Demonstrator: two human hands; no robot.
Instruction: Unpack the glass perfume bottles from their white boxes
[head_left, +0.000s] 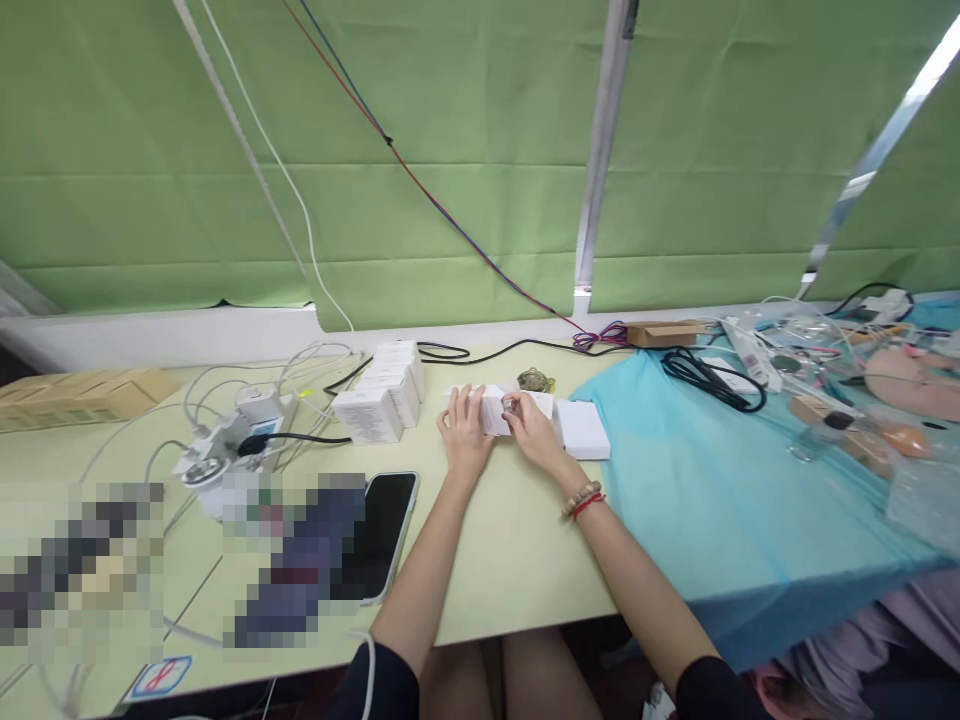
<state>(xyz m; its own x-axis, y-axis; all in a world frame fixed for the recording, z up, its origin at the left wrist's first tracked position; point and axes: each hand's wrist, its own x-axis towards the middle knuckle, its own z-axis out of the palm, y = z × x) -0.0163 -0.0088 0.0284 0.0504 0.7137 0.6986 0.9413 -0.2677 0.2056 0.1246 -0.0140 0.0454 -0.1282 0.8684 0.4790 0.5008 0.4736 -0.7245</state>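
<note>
At the middle of the table, my left hand (463,432) has its fingers bent over the left part of a small white box (493,412), holding it against the tabletop. My right hand (534,428) is closed in a pinch over the box's right side. A tiny shiny, greyish piece (511,405) shows between its thumb and fingers, too small to name. Just right of that hand lies a flat white box or lid (586,431). Behind the hands sits a small dark gold, turtle-like ornament (535,379).
Several white boxes (382,395) stand in rows to the left. A phone (386,535) lies near my left forearm, by a power strip (251,425) with tangled cables. Blue sheeting (690,480) covers the right side, with a black cable coil (712,380) and clutter. Brown cartons (82,398) sit far left.
</note>
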